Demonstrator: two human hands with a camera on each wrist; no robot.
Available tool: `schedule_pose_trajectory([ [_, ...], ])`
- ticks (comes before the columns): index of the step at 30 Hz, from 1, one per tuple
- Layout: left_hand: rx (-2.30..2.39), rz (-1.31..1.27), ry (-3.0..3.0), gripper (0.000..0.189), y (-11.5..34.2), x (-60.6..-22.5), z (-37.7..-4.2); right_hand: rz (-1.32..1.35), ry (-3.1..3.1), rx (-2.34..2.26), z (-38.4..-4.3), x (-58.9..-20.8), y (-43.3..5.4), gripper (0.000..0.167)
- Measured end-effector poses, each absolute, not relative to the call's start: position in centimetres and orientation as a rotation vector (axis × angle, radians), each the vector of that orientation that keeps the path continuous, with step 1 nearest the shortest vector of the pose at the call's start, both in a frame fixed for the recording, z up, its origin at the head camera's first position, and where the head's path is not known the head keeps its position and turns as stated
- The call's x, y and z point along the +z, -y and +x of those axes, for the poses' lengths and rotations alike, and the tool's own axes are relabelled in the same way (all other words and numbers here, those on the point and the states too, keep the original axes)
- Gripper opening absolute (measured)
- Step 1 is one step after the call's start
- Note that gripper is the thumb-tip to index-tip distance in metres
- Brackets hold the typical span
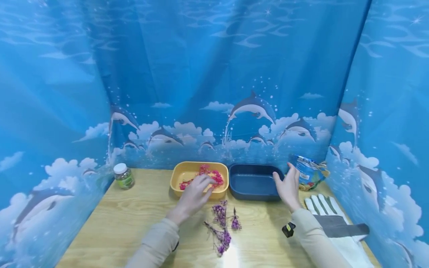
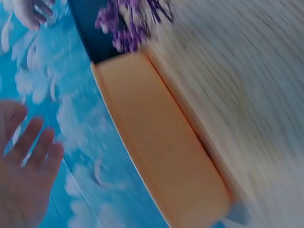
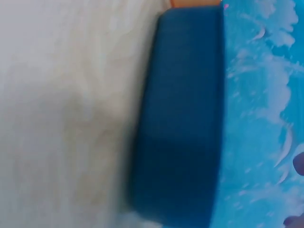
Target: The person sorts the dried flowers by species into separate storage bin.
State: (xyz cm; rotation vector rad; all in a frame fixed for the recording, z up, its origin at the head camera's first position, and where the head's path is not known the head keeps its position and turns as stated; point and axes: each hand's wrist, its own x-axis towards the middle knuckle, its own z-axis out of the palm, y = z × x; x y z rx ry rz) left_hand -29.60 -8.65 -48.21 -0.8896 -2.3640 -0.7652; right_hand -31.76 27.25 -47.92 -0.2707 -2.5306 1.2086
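In the head view my left hand (image 1: 195, 194) is over the front of a yellow bin (image 1: 177, 179), where sprigs of pink dried flowers (image 1: 218, 178) lie. Its fingers look loosely extended, and the left wrist view shows the same hand (image 2: 28, 166) beside the orange-yellow bin wall (image 2: 152, 137). My right hand (image 1: 289, 187), thumb and fingers apart, is at the right end of a dark blue bin (image 1: 253, 182). Only fingertips (image 3: 299, 164) of it show in the right wrist view. Sprigs of purple dried flowers (image 1: 221, 236) lie on the table in front of the bins.
A small jar with a white lid (image 1: 124, 175) stands at the back left. Behind my right hand is a blue packet (image 1: 310, 173). White and grey work gloves (image 1: 335, 223) lie along the right edge of the wooden table (image 1: 134, 212). A dolphin-print curtain (image 1: 207, 93) surrounds it.
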Motion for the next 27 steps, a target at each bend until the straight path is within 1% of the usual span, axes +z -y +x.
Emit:
schedule_pose_trajectory([
  [3,-0.598,-1.135,2.441,0.027,6.9,-48.8,-29.2,-0.394,2.485,1.275,-31.6,-48.7,-28.0,0.082],
  [8,-0.382,-1.364,2.543,0.027,4.6,-50.1,-28.4,-0.512,2.403,1.366,-31.5,-49.6,-28.7,0.083],
  [9,-0.343,-1.391,2.565,0.028,4.2,-50.3,-28.3,-0.522,2.389,1.392,-31.6,-49.8,-28.8,0.084],
  [12,-0.229,-1.471,2.611,0.040,3.2,-50.9,-27.8,-0.556,2.373,1.478,-31.5,-50.1,-28.8,0.086],
  [16,-0.071,-1.532,2.625,0.054,2.2,-51.5,-27.7,-0.593,2.352,1.579,-31.4,-50.7,-28.9,0.085],
  [20,0.021,-1.534,2.624,0.052,1.2,-51.9,-27.7,-0.613,2.271,1.696,-31.4,-51.2,-28.9,0.080],
  [27,0.125,-1.465,2.711,0.040,0.1,-52.0,-27.3,-0.678,2.129,1.945,-31.4,-51.8,-28.6,0.078],
])
